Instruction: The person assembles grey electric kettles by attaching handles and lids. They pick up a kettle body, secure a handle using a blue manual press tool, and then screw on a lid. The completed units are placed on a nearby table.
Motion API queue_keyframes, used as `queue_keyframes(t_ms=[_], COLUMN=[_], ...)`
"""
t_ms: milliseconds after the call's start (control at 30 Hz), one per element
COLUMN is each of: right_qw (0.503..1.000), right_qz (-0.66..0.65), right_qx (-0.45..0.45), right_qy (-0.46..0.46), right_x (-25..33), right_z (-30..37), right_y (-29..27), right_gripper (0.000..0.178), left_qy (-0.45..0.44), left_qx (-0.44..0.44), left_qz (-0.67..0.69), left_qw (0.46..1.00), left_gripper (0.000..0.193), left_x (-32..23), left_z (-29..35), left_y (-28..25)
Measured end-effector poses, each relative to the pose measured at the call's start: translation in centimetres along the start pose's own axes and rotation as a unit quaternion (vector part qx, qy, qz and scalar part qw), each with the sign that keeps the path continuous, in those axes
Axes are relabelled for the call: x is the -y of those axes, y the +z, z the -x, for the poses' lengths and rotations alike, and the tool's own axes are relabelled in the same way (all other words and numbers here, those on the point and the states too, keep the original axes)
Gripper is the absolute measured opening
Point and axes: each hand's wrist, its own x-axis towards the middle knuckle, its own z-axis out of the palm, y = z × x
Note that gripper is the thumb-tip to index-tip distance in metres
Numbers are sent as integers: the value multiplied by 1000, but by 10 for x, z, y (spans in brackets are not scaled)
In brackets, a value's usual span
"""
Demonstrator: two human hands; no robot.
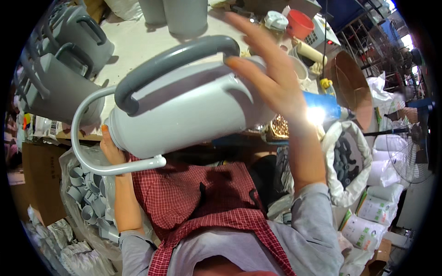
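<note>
A large light grey plastic jug (193, 115) lies tilted across the middle, in front of me. A thick dark grey handle (170, 60) runs along its upper side. At its left end, a thin light grey curved tube (78, 124) loops round; its tip rests near the jug's lower side. My left hand (113, 149) grips that left end, its fingers partly hidden behind the jug. Over the right end, my right hand (271, 76) is open with fingers spread, its thumb near the handle's end. Whether its palm touches the jug, I cannot tell.
Several similar grey jugs (64, 83) stand on the pale worktable (133, 34) at left. Below lies a plastic bag of grey cup-shaped pieces (90, 214). To the right are a red cup (300, 24), a blue tool (324, 106) and a white sack (329, 152) of dark curved parts.
</note>
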Motion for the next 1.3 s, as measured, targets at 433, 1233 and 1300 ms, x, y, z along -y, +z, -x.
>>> queue_keyframes(t_ms=[433,1233,1300], right_qw=[933,996,995], right_qz=[-268,58,65], right_qx=[121,64,67], right_qy=[209,21,29], right_x=[-11,-4,-5], right_z=[8,18,20], right_y=[-2,4,4], right_gripper=[34,30,28], left_qy=[8,84,51], left_qx=[26,-32,-49], left_qz=[-3,-125,-72], left_qw=[1000,988,995], left_gripper=[52,52,43], left_x=[-15,-23,-22], left_z=[-4,10,10], left_y=[3,-1,-5])
